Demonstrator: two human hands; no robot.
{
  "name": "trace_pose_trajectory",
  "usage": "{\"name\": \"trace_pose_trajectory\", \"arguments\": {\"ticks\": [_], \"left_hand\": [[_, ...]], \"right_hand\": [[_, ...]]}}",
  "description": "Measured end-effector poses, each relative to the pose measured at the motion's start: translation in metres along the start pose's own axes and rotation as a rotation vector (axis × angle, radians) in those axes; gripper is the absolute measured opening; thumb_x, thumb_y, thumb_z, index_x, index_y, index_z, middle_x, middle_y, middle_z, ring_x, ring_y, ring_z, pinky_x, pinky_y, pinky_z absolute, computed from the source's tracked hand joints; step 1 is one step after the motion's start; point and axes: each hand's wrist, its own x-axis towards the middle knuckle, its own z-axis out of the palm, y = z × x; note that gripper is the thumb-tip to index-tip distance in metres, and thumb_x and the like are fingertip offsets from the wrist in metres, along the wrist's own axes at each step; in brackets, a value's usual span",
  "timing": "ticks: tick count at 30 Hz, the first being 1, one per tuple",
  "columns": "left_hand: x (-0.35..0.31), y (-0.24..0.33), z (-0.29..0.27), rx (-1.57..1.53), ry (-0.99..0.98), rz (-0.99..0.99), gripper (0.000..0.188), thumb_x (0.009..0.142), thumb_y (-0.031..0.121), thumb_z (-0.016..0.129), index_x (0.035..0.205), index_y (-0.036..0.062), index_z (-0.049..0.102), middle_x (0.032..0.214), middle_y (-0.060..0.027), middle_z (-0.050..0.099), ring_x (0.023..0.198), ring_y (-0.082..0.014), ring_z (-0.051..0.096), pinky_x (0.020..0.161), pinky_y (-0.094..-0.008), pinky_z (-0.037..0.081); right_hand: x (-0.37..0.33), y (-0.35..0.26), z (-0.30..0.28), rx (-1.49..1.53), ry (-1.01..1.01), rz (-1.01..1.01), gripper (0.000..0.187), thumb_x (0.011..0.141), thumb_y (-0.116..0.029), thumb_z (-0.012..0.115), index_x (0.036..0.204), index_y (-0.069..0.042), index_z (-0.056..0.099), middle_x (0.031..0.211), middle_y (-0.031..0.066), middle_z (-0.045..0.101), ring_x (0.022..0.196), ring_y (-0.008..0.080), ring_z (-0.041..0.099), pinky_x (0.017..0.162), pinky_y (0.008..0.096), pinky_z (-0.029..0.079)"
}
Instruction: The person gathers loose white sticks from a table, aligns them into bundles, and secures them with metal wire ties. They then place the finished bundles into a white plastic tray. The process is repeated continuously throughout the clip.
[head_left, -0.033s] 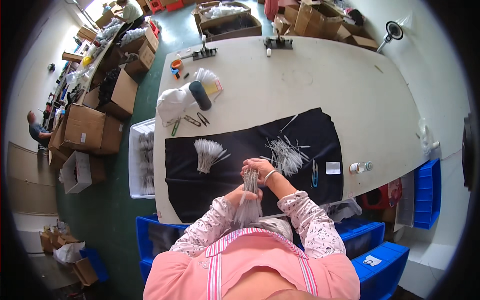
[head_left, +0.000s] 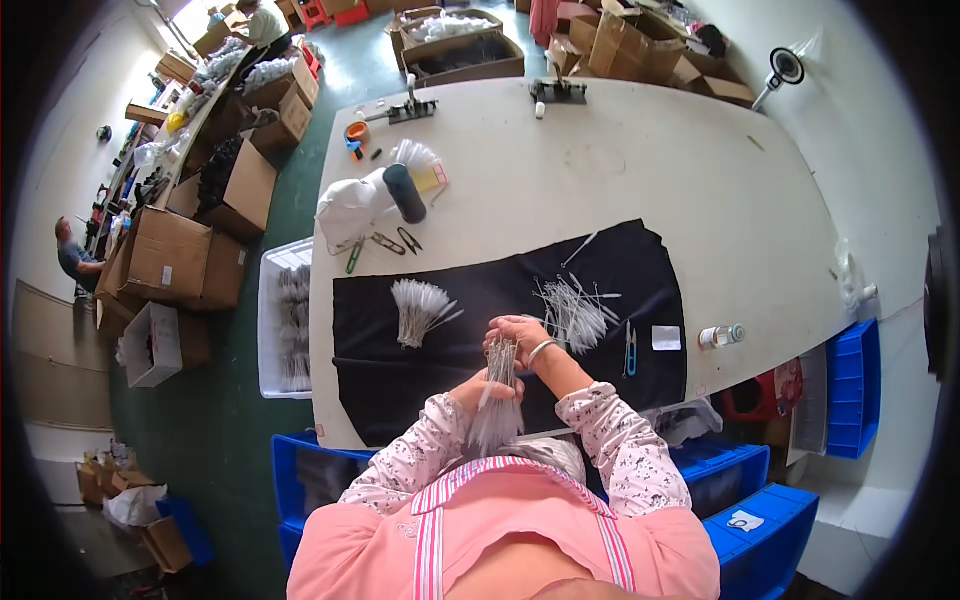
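Close to my body, a bundle of thin wire-handled straw brushes (head_left: 497, 405) hangs with its white bristle ends down. My left hand (head_left: 478, 391) is wrapped round its middle. At the upper, looped wire ends, my right hand (head_left: 518, 335) has its fingers closed on the bundle; its fingertips are partly hidden. A black cloth (head_left: 480, 300) lies beneath. On it, a fanned bunch of brushes (head_left: 420, 308) lies to the left, and a loose pile of brushes (head_left: 577, 312) to the right. Beside that pile are blue thread snips (head_left: 631, 350).
The white table (head_left: 700, 180) also carries a dark cylinder (head_left: 403, 193), several snips (head_left: 386, 243), orange tape (head_left: 357, 131), a small bottle (head_left: 722, 336) and a white paper (head_left: 666, 338). A white crate (head_left: 268, 330) with brushes stands left; blue crates (head_left: 765, 530) stand by me. Two people work far left.
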Motion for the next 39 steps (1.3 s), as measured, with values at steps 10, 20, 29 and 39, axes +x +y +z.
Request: {"name": "trace_pose_trajectory", "arguments": {"ticks": [10,20,29,39], "left_hand": [[-0.077,0.021,-0.003,0.097,-0.102,0.065,0.053,0.065,0.003,0.068,0.114,0.0041,0.049,0.08,-0.0058,0.057,0.079,-0.0191,0.056,0.073,-0.0337,0.046],[-0.114,0.025,-0.024,0.188,0.317,0.138,0.04,0.069,0.004,0.071,0.105,0.0053,0.056,0.077,-0.0025,0.058,0.067,-0.0132,0.057,0.062,-0.0287,0.047],[-0.124,0.002,-0.059,0.444,0.561,0.409,0.059,0.065,0.021,0.08,0.113,0.0022,0.052,0.101,-0.0078,0.061,0.092,-0.0147,0.058,0.083,-0.0308,0.047],[-0.17,0.0,-0.068,0.019,0.859,0.324,0.054,0.061,0.005,0.074,0.111,0.0039,0.052,0.088,-0.0086,0.059,0.078,-0.0211,0.06,0.07,-0.0354,0.049]], "right_hand": [[0.039,-0.021,0.02,0.291,0.254,-0.392,0.005,0.086,-0.01,0.059,0.09,-0.007,0.059,0.072,0.0074,0.063,0.065,0.023,0.063,0.063,0.0408,0.054],[-0.068,0.032,0.118,-1.012,0.106,-0.842,0.031,0.086,-0.03,0.067,0.079,0.0,0.067,0.064,0.0032,0.064,0.057,0.0081,0.056,0.052,0.0242,0.045],[-0.07,0.107,0.135,-1.304,0.012,-0.559,0.031,0.076,-0.029,0.069,0.076,0.001,0.066,0.061,0.0094,0.062,0.055,0.0158,0.06,0.053,0.0299,0.047],[-0.127,0.113,0.136,-0.97,-0.303,0.068,0.021,0.082,-0.016,0.063,0.066,-0.004,0.06,0.054,-0.0044,0.049,0.043,0.0032,0.039,0.04,0.0204,0.026]]}}
